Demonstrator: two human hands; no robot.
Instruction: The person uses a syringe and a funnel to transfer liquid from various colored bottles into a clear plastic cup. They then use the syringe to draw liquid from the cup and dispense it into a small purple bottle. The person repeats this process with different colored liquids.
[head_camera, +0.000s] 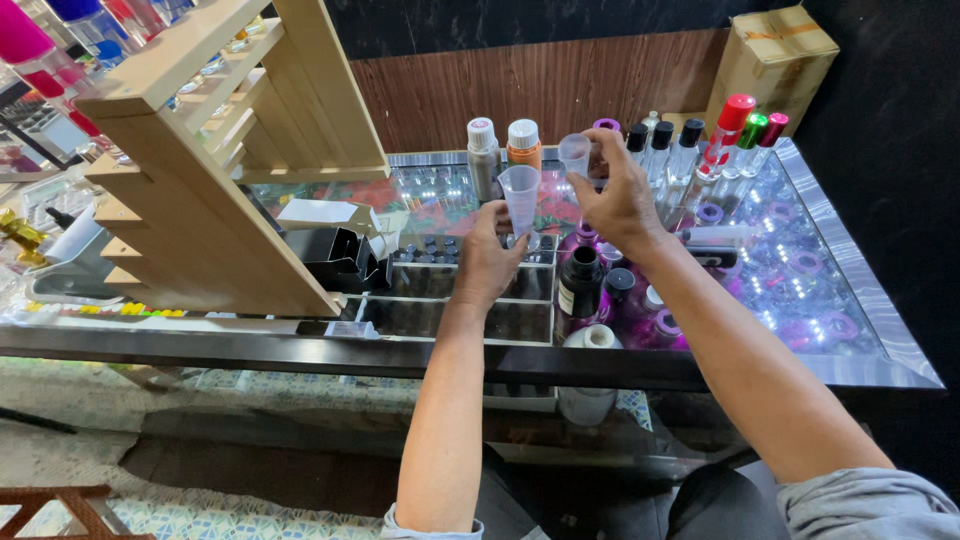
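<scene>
Fingers of your left hand (487, 262) pinch the clear measuring cup (520, 198) on the counter (850, 330); at two o'clock, your right hand (618, 195) grips a smaller cup (574, 153).

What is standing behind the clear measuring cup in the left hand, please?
Behind the measuring cup in the left hand stand two white-capped bottles, one grey and one orange. Their lower parts are covered by the cup and hand.
</scene>
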